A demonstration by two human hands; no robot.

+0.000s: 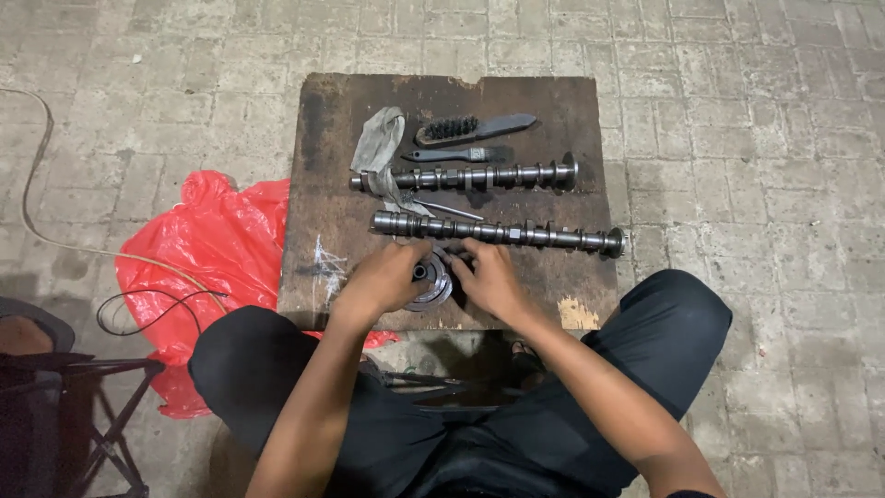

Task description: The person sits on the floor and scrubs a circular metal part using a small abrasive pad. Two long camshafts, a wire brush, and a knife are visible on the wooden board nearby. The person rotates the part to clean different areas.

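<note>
The round metal gear [431, 281] is gripped by both hands, left hand [387, 277] and right hand [489, 277]; it is best kept flat on the wooden board [323, 166], clear of the near camshaft [498, 231]

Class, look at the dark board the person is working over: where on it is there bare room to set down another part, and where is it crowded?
On the board, bare room lies along the left side, beside the grey rag, and at the right front corner below the near camshaft. The middle is crowded: brushes, far camshaft, and both hands, left hand and right hand, on a round metal part.
</note>
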